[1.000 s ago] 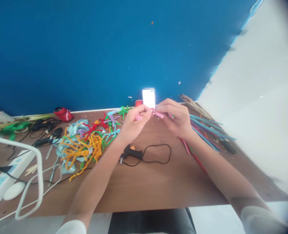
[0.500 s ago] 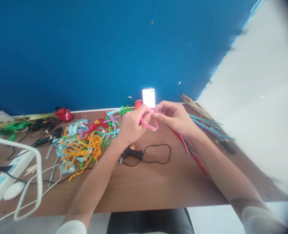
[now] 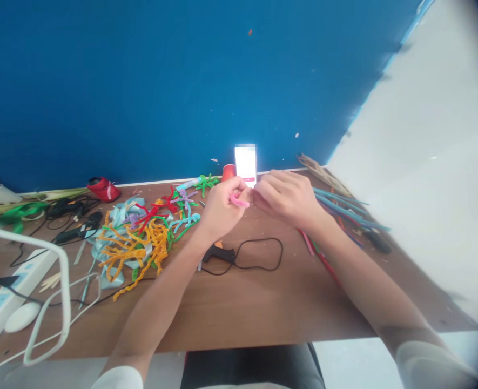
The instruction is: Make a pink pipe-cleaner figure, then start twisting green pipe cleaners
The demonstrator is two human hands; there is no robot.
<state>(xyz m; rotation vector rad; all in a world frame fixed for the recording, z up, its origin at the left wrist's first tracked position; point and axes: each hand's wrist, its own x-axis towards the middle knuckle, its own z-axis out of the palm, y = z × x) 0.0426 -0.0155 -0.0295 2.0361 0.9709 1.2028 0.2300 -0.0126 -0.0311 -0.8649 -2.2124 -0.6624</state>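
Note:
A fuzzy pink pipe cleaner (image 3: 239, 201) shows at the fingertips of my left hand (image 3: 226, 208), which is closed on it. My right hand (image 3: 289, 199) meets the left at the fingertips, its fingers curled with the back of the hand towards me. The pink stem runs in between the two hands, and its far part is hidden under the right fingers. Just behind my hands a lit phone (image 3: 246, 162) stands against the wall, beside a red cylinder (image 3: 228, 172). Below them on the table lies a black glue gun (image 3: 221, 253) with its cord looped to the right.
Twisted orange pipe cleaners (image 3: 135, 246) and light blue ribbon (image 3: 111, 275) are heaped on the left. A white power strip (image 3: 18, 294) and a white tubular frame (image 3: 65, 292) stand at far left. Blue stems (image 3: 348, 210) lie at right, near dried husks (image 3: 323, 175).
My right hand has rolled over, its fingers curling in and its back turning up. Less of the pink pipe cleaner shows; the hanging loop is now a short bent piece by my left fingers.

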